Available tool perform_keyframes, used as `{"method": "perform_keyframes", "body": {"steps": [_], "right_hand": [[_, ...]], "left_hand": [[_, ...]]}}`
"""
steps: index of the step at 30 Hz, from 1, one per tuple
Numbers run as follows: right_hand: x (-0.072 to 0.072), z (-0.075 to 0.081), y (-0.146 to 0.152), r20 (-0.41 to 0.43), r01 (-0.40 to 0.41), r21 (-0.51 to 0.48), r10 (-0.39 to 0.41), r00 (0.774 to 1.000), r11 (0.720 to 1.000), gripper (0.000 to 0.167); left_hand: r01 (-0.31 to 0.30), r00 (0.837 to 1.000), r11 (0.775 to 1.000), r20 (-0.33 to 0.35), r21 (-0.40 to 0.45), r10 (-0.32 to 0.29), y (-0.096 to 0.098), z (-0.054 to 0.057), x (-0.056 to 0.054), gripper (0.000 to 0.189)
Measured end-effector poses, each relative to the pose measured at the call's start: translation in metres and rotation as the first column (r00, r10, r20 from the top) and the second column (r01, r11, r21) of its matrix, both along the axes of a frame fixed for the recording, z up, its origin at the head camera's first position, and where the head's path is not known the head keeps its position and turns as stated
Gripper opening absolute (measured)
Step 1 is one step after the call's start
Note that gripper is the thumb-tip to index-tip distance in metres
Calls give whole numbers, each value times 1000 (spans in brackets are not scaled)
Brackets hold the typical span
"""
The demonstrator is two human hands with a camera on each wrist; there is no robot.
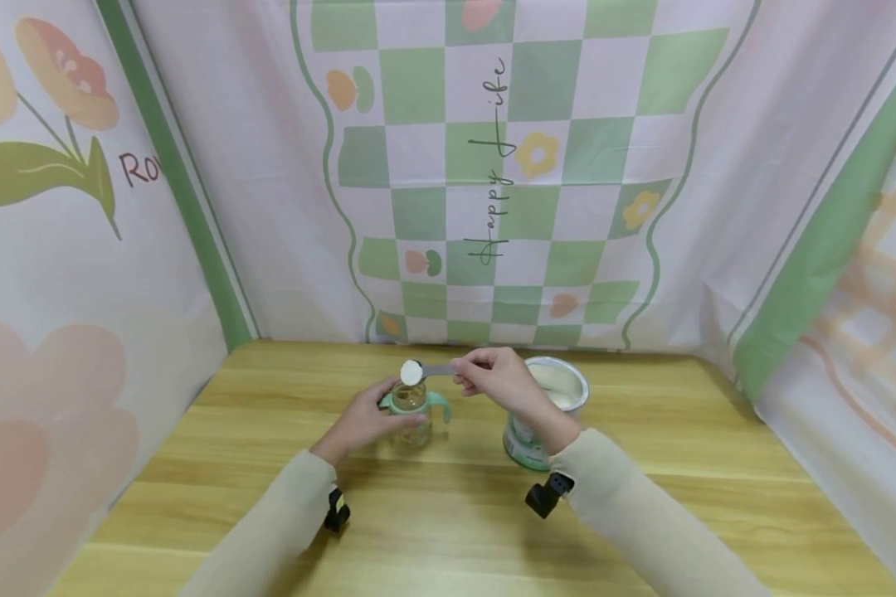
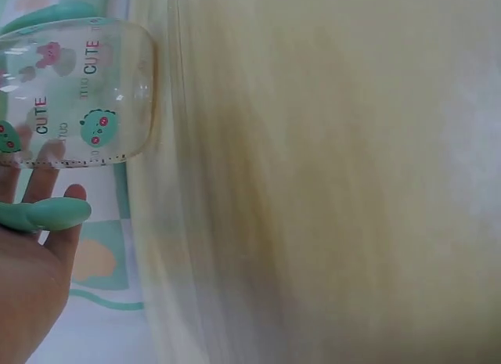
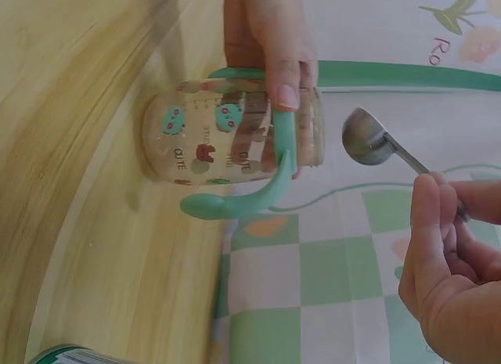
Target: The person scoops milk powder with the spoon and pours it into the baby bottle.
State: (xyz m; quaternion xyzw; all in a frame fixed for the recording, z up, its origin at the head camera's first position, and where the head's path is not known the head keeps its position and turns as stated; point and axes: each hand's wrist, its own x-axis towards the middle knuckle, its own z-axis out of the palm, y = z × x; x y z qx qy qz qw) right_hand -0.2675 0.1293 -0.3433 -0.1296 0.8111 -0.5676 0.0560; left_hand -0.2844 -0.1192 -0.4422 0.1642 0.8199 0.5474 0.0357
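Note:
A clear baby bottle (image 1: 415,433) with pale green handles and printed cartoon faces stands on the table, its top uncovered. My left hand (image 1: 366,420) grips it around the green collar, the thumb lying across the near side. In the left wrist view, the fingers of the left hand (image 2: 35,278) show beside a green handle (image 2: 51,214). My right hand (image 1: 502,380) pinches the handle of a metal measuring spoon (image 3: 368,138), whose bowl is heaped with white powder (image 1: 411,372). That bowl hangs just above the bottle's mouth, apart from it in the right wrist view.
An open can (image 1: 524,454) of pale powder stands right of the bottle, partly behind my right forearm. The wooden table (image 1: 448,531) meets a printed curtain (image 1: 538,207) at its back edge, with more curtain on both sides.

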Motion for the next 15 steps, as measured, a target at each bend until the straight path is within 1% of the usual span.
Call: {"method": "perform_keyframes", "body": {"steps": [2, 5, 9, 13, 15], "right_hand": [[1, -2, -2, -25, 2, 13, -1, 1000, 1000, 29], [1, -6, -5, -89, 0, 50, 4, 996, 999, 27], [1, -12, -7, -175, 10, 117, 10, 984, 993, 25], [2, -15, -10, -230, 22, 166, 17, 973, 986, 24], [3, -15, -11, -256, 20, 186, 28, 966, 982, 23]], "left_hand": [[-3, 1000, 1000, 5, 11, 3, 0, -1, 0, 80], [-7, 1000, 1000, 7, 22, 7, 0, -1, 1, 80], [1, 1000, 1000, 15, 25, -1, 0, 0, 1, 79], [11, 999, 1000, 31, 28, -12, -1, -1, 0, 79], [13, 999, 1000, 29, 27, -14, -2, -1, 0, 78]]}}
